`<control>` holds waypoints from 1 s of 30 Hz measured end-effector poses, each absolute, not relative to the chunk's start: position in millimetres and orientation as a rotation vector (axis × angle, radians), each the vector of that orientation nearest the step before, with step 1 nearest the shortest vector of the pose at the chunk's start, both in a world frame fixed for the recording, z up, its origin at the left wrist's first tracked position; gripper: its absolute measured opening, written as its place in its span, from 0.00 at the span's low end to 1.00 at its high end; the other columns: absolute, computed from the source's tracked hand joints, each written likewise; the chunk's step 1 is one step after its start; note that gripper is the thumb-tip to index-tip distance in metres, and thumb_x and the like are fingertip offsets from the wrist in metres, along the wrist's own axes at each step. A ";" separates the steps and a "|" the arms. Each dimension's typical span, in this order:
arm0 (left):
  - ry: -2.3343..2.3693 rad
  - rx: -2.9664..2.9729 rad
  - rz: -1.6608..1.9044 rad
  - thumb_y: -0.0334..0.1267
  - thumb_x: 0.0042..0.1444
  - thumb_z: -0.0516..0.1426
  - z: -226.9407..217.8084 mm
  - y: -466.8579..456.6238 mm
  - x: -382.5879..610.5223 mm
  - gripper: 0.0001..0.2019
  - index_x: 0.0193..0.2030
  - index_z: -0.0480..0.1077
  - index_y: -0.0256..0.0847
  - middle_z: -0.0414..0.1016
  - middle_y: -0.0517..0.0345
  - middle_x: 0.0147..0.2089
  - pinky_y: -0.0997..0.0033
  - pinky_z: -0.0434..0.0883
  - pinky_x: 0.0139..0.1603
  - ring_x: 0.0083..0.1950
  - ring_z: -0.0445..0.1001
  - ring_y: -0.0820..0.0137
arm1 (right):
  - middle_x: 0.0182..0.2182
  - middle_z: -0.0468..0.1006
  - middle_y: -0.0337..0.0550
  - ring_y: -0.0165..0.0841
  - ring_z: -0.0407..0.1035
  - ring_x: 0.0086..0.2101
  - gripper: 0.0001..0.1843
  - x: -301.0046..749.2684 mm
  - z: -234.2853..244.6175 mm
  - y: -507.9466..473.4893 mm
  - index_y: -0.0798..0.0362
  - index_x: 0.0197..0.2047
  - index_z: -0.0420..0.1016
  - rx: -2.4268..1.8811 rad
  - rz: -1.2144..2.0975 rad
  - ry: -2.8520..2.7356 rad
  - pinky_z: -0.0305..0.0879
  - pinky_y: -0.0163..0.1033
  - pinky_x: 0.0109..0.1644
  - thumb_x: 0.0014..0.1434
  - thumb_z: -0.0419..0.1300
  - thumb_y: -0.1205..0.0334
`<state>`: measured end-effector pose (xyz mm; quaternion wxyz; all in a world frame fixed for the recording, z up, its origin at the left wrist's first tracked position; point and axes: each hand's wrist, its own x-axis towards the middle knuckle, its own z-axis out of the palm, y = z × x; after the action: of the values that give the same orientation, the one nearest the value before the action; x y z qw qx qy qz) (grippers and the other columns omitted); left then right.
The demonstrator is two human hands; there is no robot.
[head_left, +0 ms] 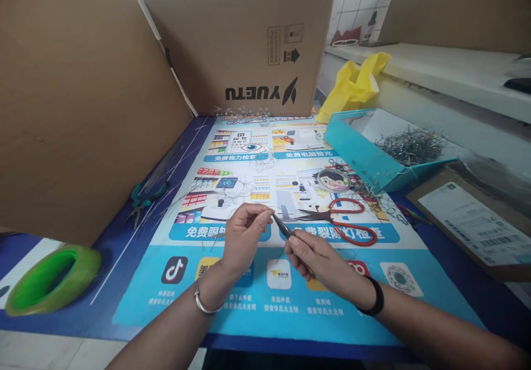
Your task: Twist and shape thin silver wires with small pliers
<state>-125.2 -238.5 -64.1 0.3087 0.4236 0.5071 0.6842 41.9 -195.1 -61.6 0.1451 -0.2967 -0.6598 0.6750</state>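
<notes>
My right hand (309,251) is closed around needle-nose pliers (282,226), whose dark jaws point up and left. The pinched fingertips of my left hand (246,234) meet the tip of the jaws. Between them is a thin metal wire, mostly hidden by the fingers. Just beyond my right hand lie scissors with red handles (352,237), their dark blades pointing left. A round clear case with a cartoon face (333,180) sits behind the scissors. Loose thin wires (232,187) are scattered on the printed poster (194,309) beyond my left hand.
Cardboard panels (83,99) wall in the left and back. A roll of tape (53,281) and teal-handled pliers (143,198) lie at left. On the right are a blue box (357,154) of tangled wire pieces (410,146), a labelled carton (477,220) and a yellow bag (352,85).
</notes>
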 end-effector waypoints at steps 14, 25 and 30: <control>1.484 1.238 1.721 0.39 0.56 0.59 -59.1 -241.5 -127.6 0.06 0.33 0.69 0.39 0.70 0.61 0.29 0.76 0.66 0.28 0.26 0.66 0.76 | 0.20 0.60 0.34 0.26 0.55 0.21 0.20 42.9 -61.5 -194.0 0.50 0.26 0.55 -0.805 1.565 -2.205 0.53 0.35 0.26 0.65 0.44 0.48; 1.293 1.219 1.643 0.38 0.57 0.57 -54.5 -240.1 -134.4 0.07 0.32 0.64 0.39 0.68 0.62 0.29 0.77 0.63 0.25 0.23 0.62 0.78 | 0.22 0.63 0.37 0.30 0.59 0.23 0.19 46.2 -57.1 -181.4 0.50 0.27 0.57 -0.868 1.171 -2.515 0.46 0.36 0.26 0.64 0.45 0.47; 1.245 1.175 1.604 0.39 0.56 0.58 -53.4 -239.3 -136.2 0.08 0.31 0.64 0.39 0.68 0.62 0.28 0.77 0.63 0.26 0.24 0.63 0.78 | 0.22 0.64 0.37 0.30 0.59 0.22 0.17 48.2 -55.1 -179.6 0.50 0.29 0.58 -0.848 1.050 -2.580 0.46 0.36 0.25 0.64 0.45 0.49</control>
<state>-136.2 -239.3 -53.4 0.3874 0.4618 0.4894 0.6302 48.2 -179.6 -55.1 0.1145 -0.2894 -0.8802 0.3583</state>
